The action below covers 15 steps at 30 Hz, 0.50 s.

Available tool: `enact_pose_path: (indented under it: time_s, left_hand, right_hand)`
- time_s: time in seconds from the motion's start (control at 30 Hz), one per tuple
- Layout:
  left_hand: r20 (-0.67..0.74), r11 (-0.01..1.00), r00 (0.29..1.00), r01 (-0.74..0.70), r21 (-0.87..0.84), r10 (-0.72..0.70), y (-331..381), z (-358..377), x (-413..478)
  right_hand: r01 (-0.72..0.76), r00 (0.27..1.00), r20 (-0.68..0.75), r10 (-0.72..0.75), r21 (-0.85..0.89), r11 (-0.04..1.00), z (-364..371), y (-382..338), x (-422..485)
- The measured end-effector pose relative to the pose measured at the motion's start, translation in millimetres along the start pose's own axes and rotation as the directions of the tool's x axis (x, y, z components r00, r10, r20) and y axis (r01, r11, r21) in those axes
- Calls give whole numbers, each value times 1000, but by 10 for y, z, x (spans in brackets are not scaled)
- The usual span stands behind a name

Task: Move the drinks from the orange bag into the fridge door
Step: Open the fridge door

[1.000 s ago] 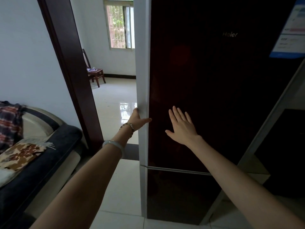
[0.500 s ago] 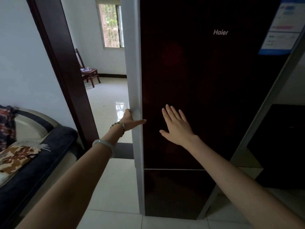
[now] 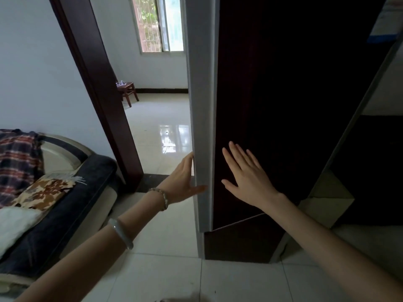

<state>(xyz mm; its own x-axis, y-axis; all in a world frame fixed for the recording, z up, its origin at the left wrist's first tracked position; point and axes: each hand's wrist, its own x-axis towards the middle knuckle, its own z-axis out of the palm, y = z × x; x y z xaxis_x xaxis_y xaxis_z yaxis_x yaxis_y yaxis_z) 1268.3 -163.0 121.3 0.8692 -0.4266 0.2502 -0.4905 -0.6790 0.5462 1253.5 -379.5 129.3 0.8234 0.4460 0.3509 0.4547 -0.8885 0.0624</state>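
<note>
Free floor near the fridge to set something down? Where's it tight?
Bare tile between the sofa and the fridge door, below the left hand. More through the doorway, between the door frame and the fridge's edge, up to the stool. Crowded: the sofa carries a blanket and cushion.

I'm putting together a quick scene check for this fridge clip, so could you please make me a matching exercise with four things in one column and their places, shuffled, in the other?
Things
1. left hand
2. right hand
3. wooden stool
4. plaid blanket

Places
A. flat against the dark front of the fridge door
B. draped on the sofa at the left
C. holding the fridge door's grey side edge, thumb across it
D. in the far room, below the window

Pairs: 1-C, 2-A, 3-D, 4-B
</note>
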Motion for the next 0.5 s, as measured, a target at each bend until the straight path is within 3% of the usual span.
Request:
enact_pose_path:
  time_s: [0.2,0.37,0.5]
  left_hand:
    - [70,992,990,-117,-47,120,189,250,-445]
    - [113,990,985,-139,40,133,402,519,-676]
    - [140,961,964,-243,135,224,662,673,-807]
  right_hand:
    - [-51,998,-25,52,45,998,-153,-163,-574]
    - [-68,998,24,66,65,996,-232,-150,-1068]
    - [-91,995,39,88,71,993,-315,-57,-1463]
